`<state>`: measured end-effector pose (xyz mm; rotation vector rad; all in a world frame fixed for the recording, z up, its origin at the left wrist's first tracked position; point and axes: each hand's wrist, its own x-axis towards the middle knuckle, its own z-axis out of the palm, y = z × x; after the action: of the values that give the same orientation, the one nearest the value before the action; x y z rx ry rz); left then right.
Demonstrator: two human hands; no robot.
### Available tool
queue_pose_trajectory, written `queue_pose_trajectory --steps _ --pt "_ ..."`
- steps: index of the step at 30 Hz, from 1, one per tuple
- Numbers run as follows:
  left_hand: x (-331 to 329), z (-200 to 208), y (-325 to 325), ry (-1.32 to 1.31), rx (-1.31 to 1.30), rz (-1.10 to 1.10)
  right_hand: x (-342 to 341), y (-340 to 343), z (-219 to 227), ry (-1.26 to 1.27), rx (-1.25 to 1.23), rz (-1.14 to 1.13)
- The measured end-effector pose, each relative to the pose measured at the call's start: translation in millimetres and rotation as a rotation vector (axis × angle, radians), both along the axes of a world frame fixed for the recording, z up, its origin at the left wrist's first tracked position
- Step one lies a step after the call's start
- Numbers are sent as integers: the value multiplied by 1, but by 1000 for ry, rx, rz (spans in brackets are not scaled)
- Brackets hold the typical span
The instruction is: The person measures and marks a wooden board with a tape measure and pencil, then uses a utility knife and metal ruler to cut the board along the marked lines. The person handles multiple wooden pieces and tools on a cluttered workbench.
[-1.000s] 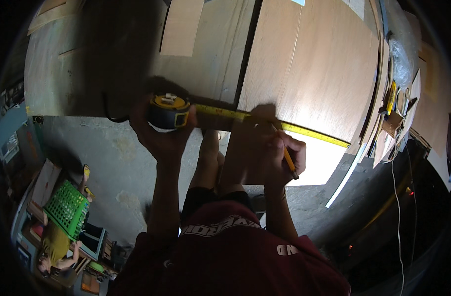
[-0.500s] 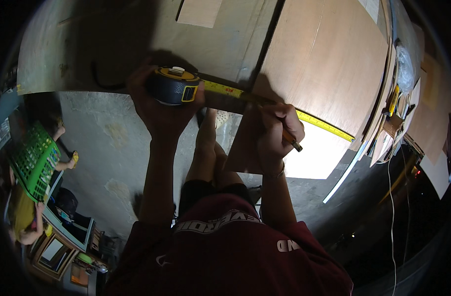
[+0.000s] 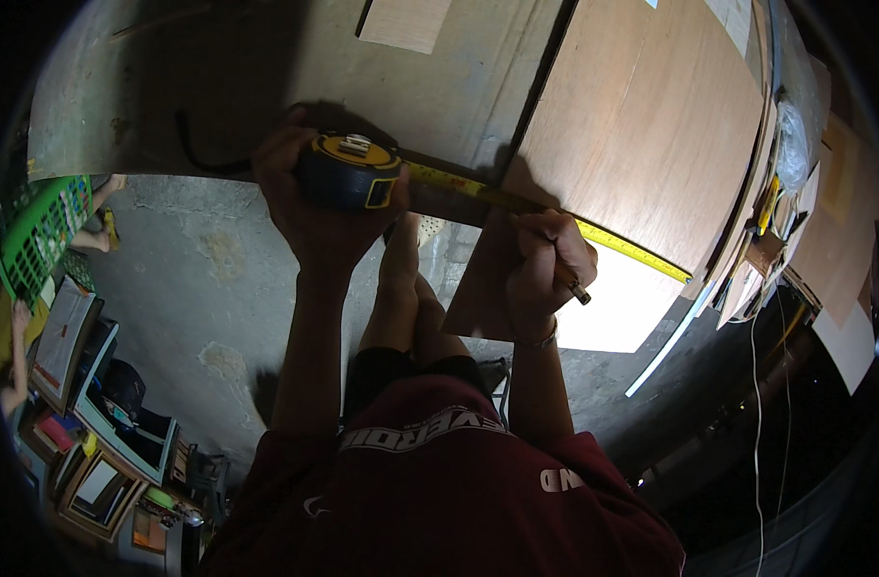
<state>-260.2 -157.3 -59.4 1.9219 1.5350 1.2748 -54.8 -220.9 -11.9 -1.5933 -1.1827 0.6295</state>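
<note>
Floor [image 3: 180,269] spreads past tabletop edge [image 3: 136,167], hands [image 3: 314,236] [image 3: 538,274] gripping tape measure [image 3: 348,181] and pencil [image 3: 574,286].

Black-and-yellow tape measure [image 3: 351,175], yellow blade [image 3: 636,254], pale tan plywood [image 3: 651,125].
The blade carries dark markings; the plywood shows fine grain lines. The pencil [image 3: 576,288] is orange-brown, the shirt [image 3: 439,500] maroon with white lettering, the shorts [image 3: 374,380] black. The basket [image 3: 43,240] is green with a pattern of holes, the floor [image 3: 170,288] grey with paler blotches, the cutter [image 3: 769,205] yellow and black, the cable [image 3: 756,413] white.
</note>
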Motion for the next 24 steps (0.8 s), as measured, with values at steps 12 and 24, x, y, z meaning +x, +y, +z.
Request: queue_pose_trajectory --steps 12,24 --pt "0 -1 1 23 19 19 0 0 0 -38 1 1" --pt "3 2 3 48 23 27 0 1 0 -32 -19 -5"
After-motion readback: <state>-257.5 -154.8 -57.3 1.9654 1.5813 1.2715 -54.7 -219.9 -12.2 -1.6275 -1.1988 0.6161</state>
